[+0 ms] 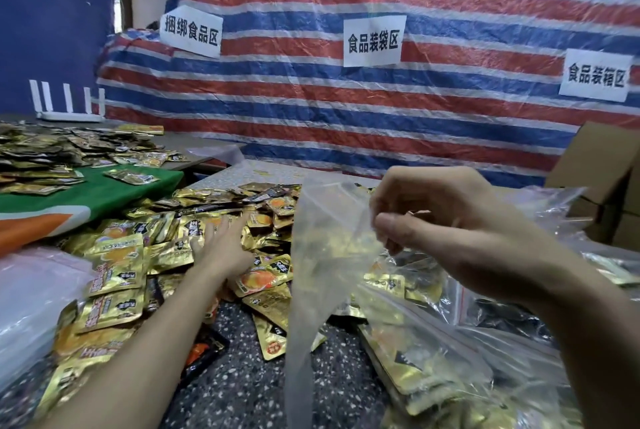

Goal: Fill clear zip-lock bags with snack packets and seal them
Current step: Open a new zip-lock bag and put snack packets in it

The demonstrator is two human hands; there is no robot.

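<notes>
Head view, the only one here. Left hand (223, 246) is stretched out over the packets (114, 255), fingers straight & a bit spread, tips resting on the gold pile, nothing gripped. Right hand (450, 231) is raised nearer the camera, thumb & fingers pinching the top edge of the bag (325, 255). The bag is clear & hangs limp from that pinch, its lower end over the bare speckled table (242, 376). Can't tell if anything's inside it; gold from the pile behind shows through.

The packets are gold foil w/ black labels & an orange pic. They're heaped loose across the table's middle & left, some just beside the left forearm. Right of the hanging bag, below the right arm, lie filled bags (433, 359), clear w/ gold packets inside, one showing a red zip strip. At the far left edge sits a pale plastic stack (31, 290).

Back left, a 2nd heap (52, 154) of packets lies on another surface, partly on a green cloth (104, 193). A white router (69, 106) w/ upright antennas stands behind it. Behind it all hangs a red-blue-white striped tarp (346, 109) w/ three white paper signs (373, 41) in Chinese. Far right, a cardboard box (602, 179).
</notes>
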